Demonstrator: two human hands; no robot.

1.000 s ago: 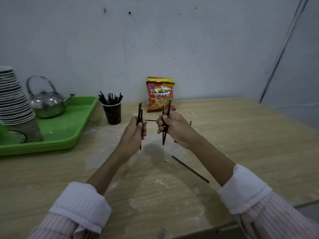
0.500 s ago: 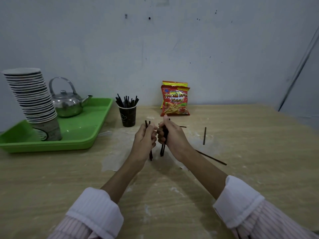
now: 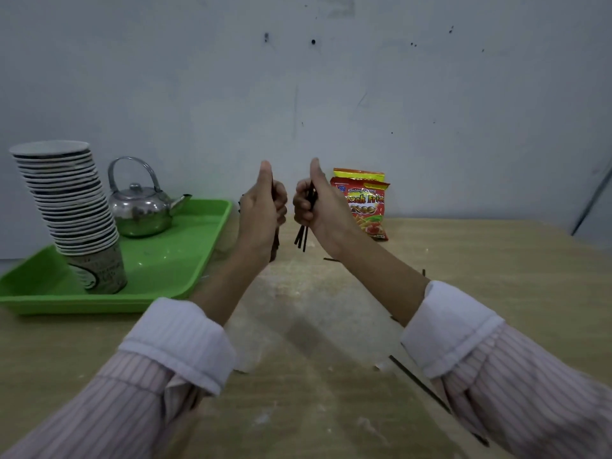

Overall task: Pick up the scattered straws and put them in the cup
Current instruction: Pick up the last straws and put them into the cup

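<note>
My left hand point(image 3: 263, 212) is raised above the table, fist closed around black straws, thumb up. My right hand point(image 3: 314, 202) is beside it, also closed on a bundle of black straws point(image 3: 302, 237) whose ends hang below the fist. The black cup with straws is hidden behind my left hand; only a few straw tips point(image 3: 240, 207) show at its left edge. One loose straw point(image 3: 418, 382) lies on the table under my right sleeve, and short bits of others point(image 3: 329, 259) show behind my right forearm.
A green tray point(image 3: 185, 260) at the left holds a tall stack of paper cups point(image 3: 71, 207) and a metal kettle point(image 3: 140, 207). A red and yellow snack bag point(image 3: 366, 203) leans on the wall behind my right hand. The wooden table point(image 3: 496, 260) extends right.
Both hands have risen from the table and moved up and away, each keeping its straws. The camera has tilted, so the cup is now covered by my left hand.
</note>
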